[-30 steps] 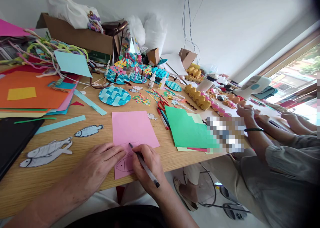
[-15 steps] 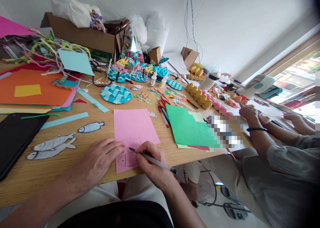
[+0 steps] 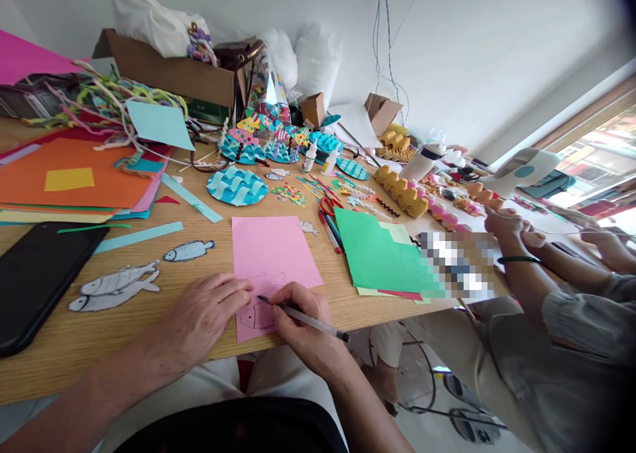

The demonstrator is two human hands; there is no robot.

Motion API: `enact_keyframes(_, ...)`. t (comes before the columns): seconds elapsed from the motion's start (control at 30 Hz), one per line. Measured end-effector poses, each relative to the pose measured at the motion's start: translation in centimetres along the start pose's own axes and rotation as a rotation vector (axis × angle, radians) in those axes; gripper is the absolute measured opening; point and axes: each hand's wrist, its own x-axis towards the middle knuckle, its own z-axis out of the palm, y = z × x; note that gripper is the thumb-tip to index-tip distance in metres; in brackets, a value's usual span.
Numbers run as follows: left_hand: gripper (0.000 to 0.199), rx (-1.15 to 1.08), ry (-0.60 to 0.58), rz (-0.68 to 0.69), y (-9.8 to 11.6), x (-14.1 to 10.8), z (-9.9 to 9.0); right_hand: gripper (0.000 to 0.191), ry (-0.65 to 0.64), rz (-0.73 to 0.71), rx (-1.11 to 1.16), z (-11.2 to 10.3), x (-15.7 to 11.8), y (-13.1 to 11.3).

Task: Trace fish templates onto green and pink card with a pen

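A sheet of pink paper point(image 3: 273, 244) lies at the table's front edge, with fish outlines drawn on its lower part. My right hand point(image 3: 305, 317) is closed round a black-tipped pen point(image 3: 313, 322), its tip on or just above the fish drawing. My left hand point(image 3: 206, 310) lies flat, fingers stretched onto the paper's left edge. To its left are cut-out paper fish: a grey pair point(image 3: 116, 286) and a smaller bluish one point(image 3: 189, 250).
A black phone point(image 3: 47, 281) and stacked coloured paper point(image 3: 99, 168) lie left. Green paper point(image 3: 382, 251), red-handled scissors point(image 3: 329, 204) and markers point(image 3: 330, 231) are right. Glue bottles point(image 3: 309, 157) and a wave-patterned blue disc point(image 3: 237, 185) stand behind. Another person's hands point(image 3: 507, 224) work at far right.
The whole view has shifted slightly, so things appear a little further right. My right hand still holds the pen at the fish drawing, and my left hand stays on the paper.
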Motion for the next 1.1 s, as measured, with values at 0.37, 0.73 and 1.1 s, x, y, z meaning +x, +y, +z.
enact_keyframes(0.37, 0.05, -0.022, 0.004, 0.017, 0.06, -0.1, -0.14, 0.014, 0.003, -0.011, -0.003, 0.11, 0.02, 0.07)
enact_keyframes(0.73, 0.05, -0.014, 0.005, 0.042, 0.01, -0.03, -0.27, 0.012, 0.045, -0.016, 0.001, -0.04, 0.1, 0.1)
enact_keyframes(1.1, 0.05, -0.011, -0.032, 0.025, -0.05, -0.2, -0.26, 0.011, 0.064, -0.001, 0.002, -0.05, 0.1, 0.18)
